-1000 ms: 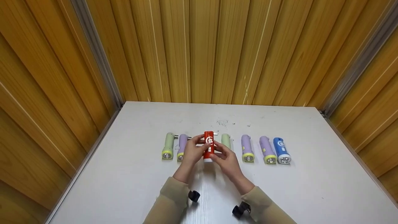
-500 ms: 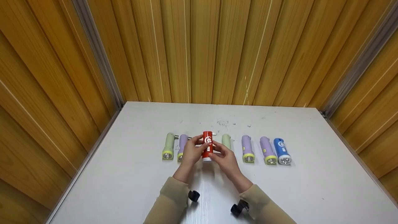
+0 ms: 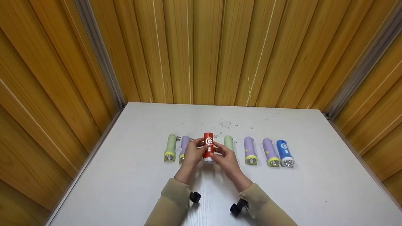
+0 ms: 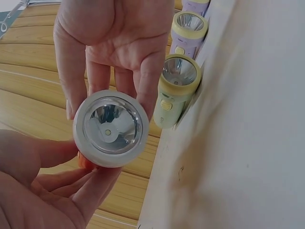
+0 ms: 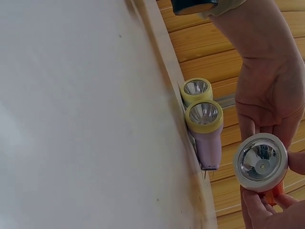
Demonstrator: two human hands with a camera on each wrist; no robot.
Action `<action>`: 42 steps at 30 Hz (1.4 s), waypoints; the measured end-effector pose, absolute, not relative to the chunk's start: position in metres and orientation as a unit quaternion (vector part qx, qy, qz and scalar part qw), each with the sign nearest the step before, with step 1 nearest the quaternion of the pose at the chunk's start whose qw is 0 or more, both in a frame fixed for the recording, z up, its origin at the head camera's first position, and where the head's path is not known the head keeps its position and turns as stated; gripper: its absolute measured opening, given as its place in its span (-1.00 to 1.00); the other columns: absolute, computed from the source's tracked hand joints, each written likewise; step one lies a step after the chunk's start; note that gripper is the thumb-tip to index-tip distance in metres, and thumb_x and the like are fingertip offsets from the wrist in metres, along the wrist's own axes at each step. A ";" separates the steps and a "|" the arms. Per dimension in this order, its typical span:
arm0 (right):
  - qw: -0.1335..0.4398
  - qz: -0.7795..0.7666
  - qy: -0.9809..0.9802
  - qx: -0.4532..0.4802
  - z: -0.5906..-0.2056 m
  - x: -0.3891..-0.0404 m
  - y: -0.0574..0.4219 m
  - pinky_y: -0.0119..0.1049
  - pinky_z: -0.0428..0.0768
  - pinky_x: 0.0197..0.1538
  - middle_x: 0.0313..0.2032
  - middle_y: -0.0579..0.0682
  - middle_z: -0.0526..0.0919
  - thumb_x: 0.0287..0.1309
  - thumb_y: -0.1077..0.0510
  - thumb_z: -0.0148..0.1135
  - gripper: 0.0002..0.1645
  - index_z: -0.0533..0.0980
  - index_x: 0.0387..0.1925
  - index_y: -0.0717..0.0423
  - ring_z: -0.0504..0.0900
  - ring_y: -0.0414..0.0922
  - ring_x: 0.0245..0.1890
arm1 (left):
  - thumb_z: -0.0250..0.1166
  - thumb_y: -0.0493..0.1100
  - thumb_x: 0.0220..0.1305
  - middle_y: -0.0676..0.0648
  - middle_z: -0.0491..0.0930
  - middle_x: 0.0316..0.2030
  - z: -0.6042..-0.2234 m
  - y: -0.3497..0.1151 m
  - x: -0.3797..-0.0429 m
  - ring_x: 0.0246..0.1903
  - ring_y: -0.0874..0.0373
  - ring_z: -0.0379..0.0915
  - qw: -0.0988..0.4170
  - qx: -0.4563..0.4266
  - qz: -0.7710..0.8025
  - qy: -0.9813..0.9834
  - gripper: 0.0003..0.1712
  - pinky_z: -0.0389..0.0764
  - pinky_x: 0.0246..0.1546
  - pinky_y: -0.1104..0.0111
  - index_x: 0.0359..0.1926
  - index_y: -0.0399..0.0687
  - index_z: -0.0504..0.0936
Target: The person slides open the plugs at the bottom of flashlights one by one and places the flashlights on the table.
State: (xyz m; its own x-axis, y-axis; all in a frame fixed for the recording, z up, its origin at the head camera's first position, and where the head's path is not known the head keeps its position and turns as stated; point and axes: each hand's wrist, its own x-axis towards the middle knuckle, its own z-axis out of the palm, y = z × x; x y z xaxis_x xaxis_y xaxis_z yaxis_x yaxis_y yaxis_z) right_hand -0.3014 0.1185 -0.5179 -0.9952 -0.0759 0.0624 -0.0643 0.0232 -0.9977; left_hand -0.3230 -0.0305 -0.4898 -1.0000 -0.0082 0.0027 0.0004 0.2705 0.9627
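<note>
A red flashlight (image 3: pixel 208 137) with a white emblem and a white lens rim is held off the table between both hands. My left hand (image 3: pixel 193 154) grips it from the left, thumb on its front near the switch. From the right, my right hand (image 3: pixel 228 162) pinches its lower body near the rim. A small light piece juts from its upper right side. In the left wrist view the clear lens (image 4: pixel 112 126) faces the camera. The same flashlight (image 5: pixel 260 163) shows lens-on in the right wrist view, with most of its red body hidden.
Flashlights lie in a row: green (image 3: pixel 171 144) and purple (image 3: pixel 185 145) at left, with metal prongs out; green (image 3: pixel 228 142), purple (image 3: pixel 249 146), another purple (image 3: pixel 270 149) and blue (image 3: pixel 284 149) at right. The white table (image 3: pixel 314 188) meets wood-patterned walls (image 3: pixel 204 53).
The red flashlight has shifted slightly left and tilted, so its lens now shows in the head view. Both hands keep their hold. The flashlights in the row have not moved.
</note>
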 end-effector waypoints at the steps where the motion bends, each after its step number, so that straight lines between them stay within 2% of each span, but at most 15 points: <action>1: 0.004 -0.697 0.716 -0.047 -0.518 -0.302 0.117 -0.49 0.65 -0.06 0.19 0.43 0.58 0.23 0.32 0.32 -0.31 0.39 0.38 0.37 0.71 0.02 0.05 | 0.29 -0.31 0.40 -0.39 0.65 0.13 -0.490 -0.031 -0.323 0.09 -0.18 0.67 0.005 0.000 -0.601 -0.799 -0.48 0.75 0.02 0.20 0.32 -0.43 0.49; 7: 0.010 -0.692 0.722 -0.020 -0.518 -0.307 0.111 -0.47 0.63 -0.11 0.17 0.42 0.61 0.21 0.31 0.35 -0.33 0.42 0.34 0.38 0.65 0.05 0.13 | 0.23 -0.38 0.39 -0.42 0.64 0.14 -0.493 -0.032 -0.325 0.09 -0.20 0.67 0.011 -0.010 -0.578 -0.816 -0.50 0.74 0.04 0.19 0.30 -0.50 0.48; 13: 0.027 -0.688 0.725 0.005 -0.517 -0.312 0.106 -0.41 0.66 -0.13 0.16 0.39 0.63 0.25 0.26 0.37 -0.35 0.44 0.34 0.34 0.67 -0.05 0.03 | 0.21 -0.41 0.37 -0.43 0.62 0.16 -0.494 -0.033 -0.326 0.10 -0.20 0.65 0.017 -0.012 -0.559 -0.829 -0.51 0.71 0.08 0.16 0.29 -0.51 0.48; 20: 0.046 -0.707 0.706 0.009 -0.515 -0.320 0.102 -0.42 0.66 -0.17 0.15 0.44 0.62 0.26 0.30 0.32 -0.36 0.41 0.34 0.42 0.68 -0.18 -0.14 | 0.19 -0.43 0.35 -0.44 0.64 0.13 -0.493 -0.035 -0.326 0.12 -0.21 0.63 0.028 -0.022 -0.542 -0.840 -0.54 0.68 0.12 0.09 0.25 -0.52 0.52; 30: 0.056 -0.710 0.702 0.027 -0.520 -0.331 0.097 -0.44 0.64 -0.23 0.10 0.42 0.66 0.26 0.34 0.29 -0.40 0.43 0.31 0.44 0.66 -0.24 -0.26 | 0.19 -0.39 0.39 -0.37 0.66 0.13 -0.490 -0.034 -0.324 0.21 -0.17 0.57 -0.007 -0.004 -0.512 -0.859 -0.60 0.58 0.25 0.04 0.21 -0.45 0.59; 35: 0.055 -0.704 0.708 0.032 -0.521 -0.334 0.094 -0.44 0.64 -0.24 0.10 0.44 0.65 0.22 0.33 0.30 -0.37 0.42 0.30 0.47 0.66 -0.21 -0.25 | 0.18 -0.40 0.39 -0.34 0.69 0.08 -0.490 -0.033 -0.323 0.07 -0.09 0.61 -0.021 0.003 -0.484 -0.875 -0.64 0.61 0.18 0.06 0.15 -0.43 0.63; 39: 0.062 -0.691 0.720 0.031 -0.521 -0.335 0.093 -0.38 0.69 -0.15 0.14 0.45 0.63 0.20 0.33 0.31 -0.35 0.42 0.31 0.46 0.69 -0.15 -0.18 | 0.17 -0.43 0.35 -0.31 0.72 -0.07 -0.491 -0.033 -0.323 -0.17 -0.01 0.57 -0.016 0.001 -0.459 -0.888 -0.71 0.65 0.00 0.12 0.03 -0.42 0.68; 42: 0.063 -0.674 0.736 0.028 -0.521 -0.335 0.091 -0.32 0.71 -0.09 0.12 0.43 0.65 0.20 0.31 0.31 -0.37 0.44 0.30 0.45 0.70 -0.12 -0.14 | 0.17 -0.43 0.34 -0.30 0.73 -0.16 -0.492 -0.033 -0.323 -0.27 0.01 0.51 -0.011 -0.001 -0.447 -0.895 -0.76 0.64 -0.11 0.14 -0.05 -0.41 0.69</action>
